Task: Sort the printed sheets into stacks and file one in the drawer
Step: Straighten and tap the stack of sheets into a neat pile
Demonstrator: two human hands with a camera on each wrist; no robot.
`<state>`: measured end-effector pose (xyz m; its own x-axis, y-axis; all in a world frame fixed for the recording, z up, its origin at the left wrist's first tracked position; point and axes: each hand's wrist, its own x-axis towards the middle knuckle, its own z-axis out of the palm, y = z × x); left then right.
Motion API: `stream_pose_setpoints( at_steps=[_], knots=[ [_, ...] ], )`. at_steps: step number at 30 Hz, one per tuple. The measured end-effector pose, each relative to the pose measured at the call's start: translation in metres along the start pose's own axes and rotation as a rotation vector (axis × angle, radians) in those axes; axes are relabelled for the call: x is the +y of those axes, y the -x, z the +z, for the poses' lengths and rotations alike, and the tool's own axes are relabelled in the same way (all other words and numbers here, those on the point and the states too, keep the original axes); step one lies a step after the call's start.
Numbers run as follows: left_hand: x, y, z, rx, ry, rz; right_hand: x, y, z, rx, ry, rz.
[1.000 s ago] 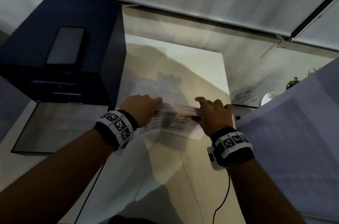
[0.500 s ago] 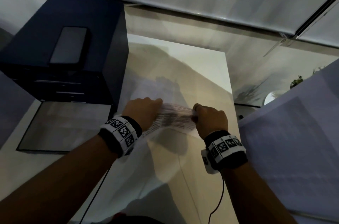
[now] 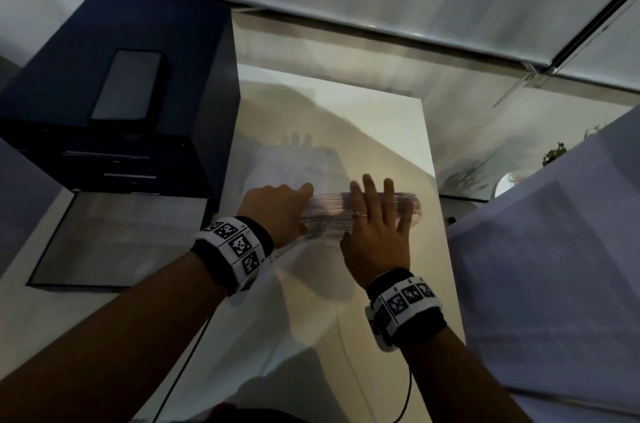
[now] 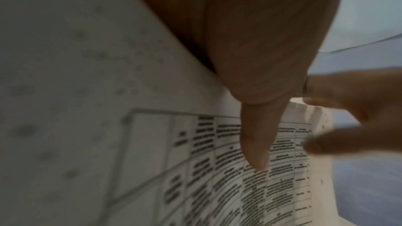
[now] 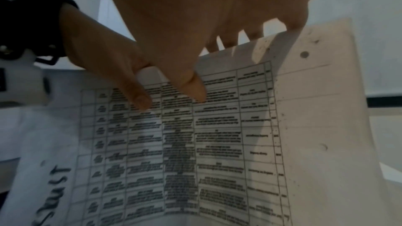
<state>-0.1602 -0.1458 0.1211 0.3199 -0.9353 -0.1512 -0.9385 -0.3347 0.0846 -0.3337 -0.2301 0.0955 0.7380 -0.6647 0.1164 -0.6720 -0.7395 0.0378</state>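
A printed sheet (image 3: pixel 325 218) with a table of text is held up off the white desk (image 3: pixel 381 131), blurred by motion. My left hand (image 3: pixel 298 201) grips its left edge; the thumb (image 4: pixel 256 143) presses on the printed face (image 4: pixel 195 186). My right hand (image 3: pixel 374 211) has its fingers straight and spread against the sheet. In the right wrist view those fingers (image 5: pixel 228 42) lie behind the sheet's top edge and the thumb (image 5: pixel 193 88) lies over the table of text (image 5: pixel 217 135). A pale sheet or stack (image 3: pixel 287 163) lies on the desk beyond the hands.
A dark blue drawer cabinet (image 3: pixel 104 41) stands at the left, drawer fronts (image 3: pixel 107 163) facing me, a flat dark slab (image 3: pixel 131 90) on top. A grey framed panel (image 3: pixel 121 235) lies below it. A large white surface (image 3: pixel 554 266) fills the right. A cable (image 3: pixel 408 388) hangs from my right wrist.
My right hand has gone from a curled grip on the sheet's right edge to straight, spread fingers. The sheet has swung up and to the right. My left hand keeps its grip.
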Motion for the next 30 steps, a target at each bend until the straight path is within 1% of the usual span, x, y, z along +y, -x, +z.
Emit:
stream_pose_setpoints(
  at_steps=[2,5,7,11,14,16,18,20,21,22,23,25,27,28,30],
  knots=[
    [0.004,-0.002,0.001,0.023,0.005,0.006,0.006,-0.002,0.000,-0.015,-0.003,0.057],
    [0.011,-0.006,0.002,0.023,0.022,0.020,0.017,0.000,0.000,-0.021,0.031,0.122],
    [0.015,-0.008,0.003,0.029,0.024,0.018,0.025,0.000,0.003,-0.016,-0.001,0.174],
    [0.026,-0.013,0.003,0.065,0.029,0.040,0.033,-0.001,0.004,-0.018,-0.037,0.228],
    [0.034,-0.019,0.003,0.078,0.033,0.076,0.031,-0.004,0.000,-0.073,-0.089,0.225],
    [0.034,-0.020,0.000,0.081,0.061,0.091,0.032,-0.004,-0.002,-0.007,-0.182,0.318],
    [0.023,-0.020,-0.004,0.094,0.147,0.069,0.041,-0.003,0.007,0.101,-0.386,0.510],
    [0.003,-0.020,-0.004,0.139,0.305,0.022,0.056,0.002,0.020,0.213,-0.652,0.674],
    [-0.009,-0.020,-0.003,0.158,0.407,-0.007,0.062,0.004,0.029,0.238,-0.778,0.733],
    [-0.019,-0.020,-0.001,0.156,0.528,-0.039,0.066,0.005,0.033,0.229,-0.903,0.763],
    [-0.029,-0.018,0.001,0.143,0.671,-0.068,0.067,0.006,0.037,0.183,-1.013,0.778],
    [-0.040,-0.012,0.005,0.090,1.024,-0.087,0.062,0.004,0.033,0.051,-1.263,0.746],
    [-0.044,-0.004,0.008,0.042,1.350,-0.077,0.054,-0.001,0.024,-0.036,-1.519,0.660],
    [-0.045,0.001,0.011,0.034,1.461,-0.063,0.051,-0.004,0.017,-0.042,-1.580,0.582],
    [-0.045,0.007,0.015,0.063,1.601,-0.034,0.043,-0.011,0.003,-0.024,-1.583,0.468]
  ],
)
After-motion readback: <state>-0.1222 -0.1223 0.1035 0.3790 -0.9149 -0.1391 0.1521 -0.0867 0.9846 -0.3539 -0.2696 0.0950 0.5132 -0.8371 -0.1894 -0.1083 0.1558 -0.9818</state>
